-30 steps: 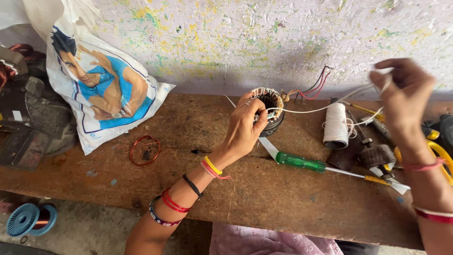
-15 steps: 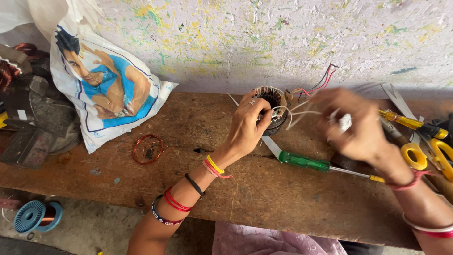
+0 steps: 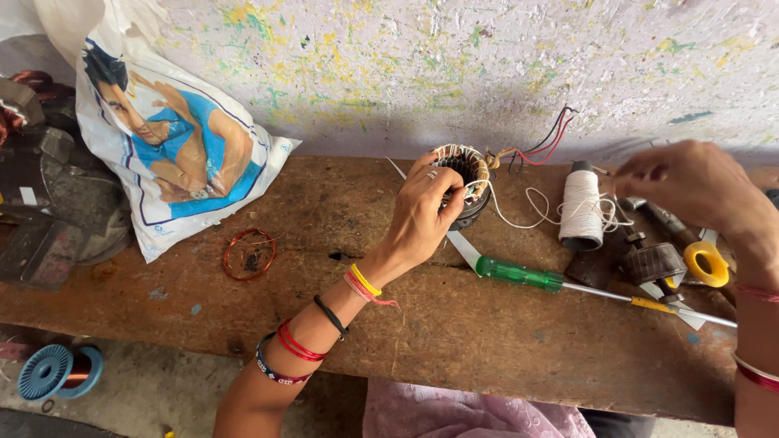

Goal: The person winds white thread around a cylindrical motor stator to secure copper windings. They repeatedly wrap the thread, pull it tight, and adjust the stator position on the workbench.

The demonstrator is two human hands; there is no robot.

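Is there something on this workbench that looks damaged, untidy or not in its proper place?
Nothing is clearly broken. The wooden bench is worn and stained. White thread trails loosely from the spool toward the wound coil under the left hand. A loose ring of copper wire lies alone on the wood.

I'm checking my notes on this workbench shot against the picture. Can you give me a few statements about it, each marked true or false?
1. The left hand grips the round wound coil. True.
2. The green-handled screwdriver is held in the right hand. False: it lies on the wooden bench.
3. The spool of white thread stands upright on the bench. True.
4. A loop of copper wire hangs on the wall. False: it lies on the bench.
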